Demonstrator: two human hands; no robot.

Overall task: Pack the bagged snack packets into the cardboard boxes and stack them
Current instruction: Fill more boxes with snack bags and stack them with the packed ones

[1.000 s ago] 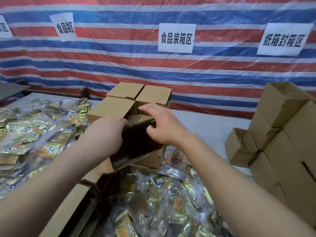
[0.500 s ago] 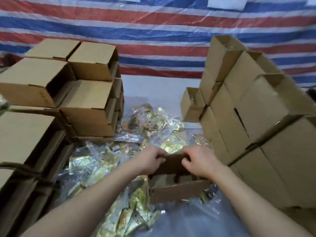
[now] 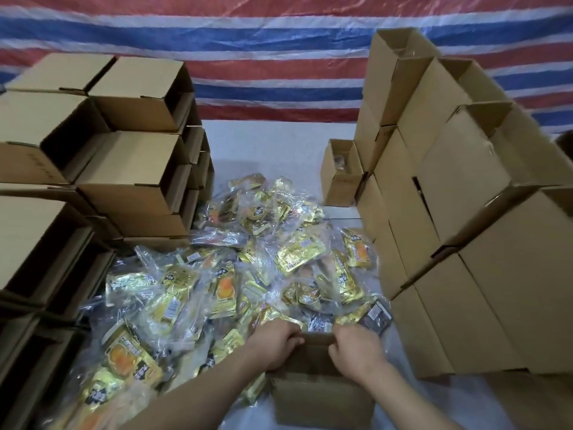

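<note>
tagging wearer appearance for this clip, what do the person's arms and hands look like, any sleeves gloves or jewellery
Both forearms come in bare from the bottom edge: no sleeves show anywhere along them. The left hand and right hand wear no gloves. No watch, band or bracelet shows at either wrist, and no ring is visible, though most fingers are hidden from view. No markings or cables.

Snack packets lie heaped mid-counter; box stacks stand at nine o'clock and three o'clock; an open box sits at six.
</note>
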